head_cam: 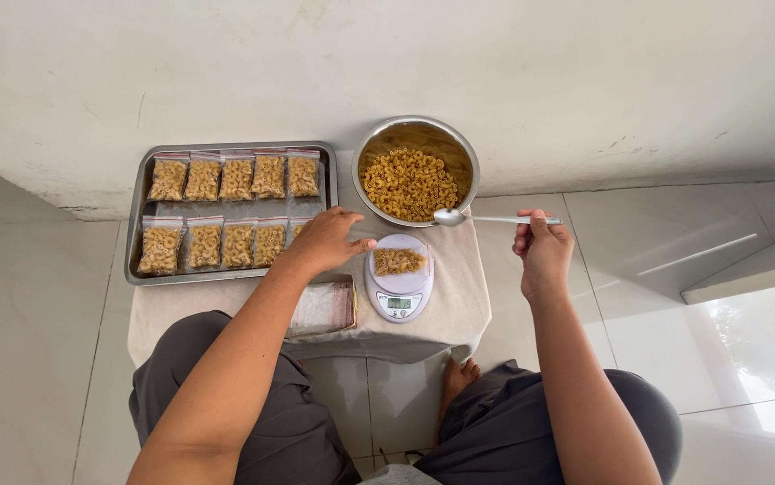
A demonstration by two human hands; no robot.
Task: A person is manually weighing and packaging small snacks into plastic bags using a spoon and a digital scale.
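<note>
My right hand grips the handle of a metal spoon, whose empty bowl rests by the rim of a steel bowl full of dry elbow pasta. My left hand hovers palm down over the right end of a metal tray, fingers loosely curled, beside a small white digital scale. On the scale lies a small clear bag of pasta. The tray holds two rows of several filled, sealed pasta bags.
Everything sits on a low stand draped in a beige cloth against a white wall. A stack of empty clear bags lies at the front edge. My knees in dark trousers and a bare foot are below, on pale floor tiles.
</note>
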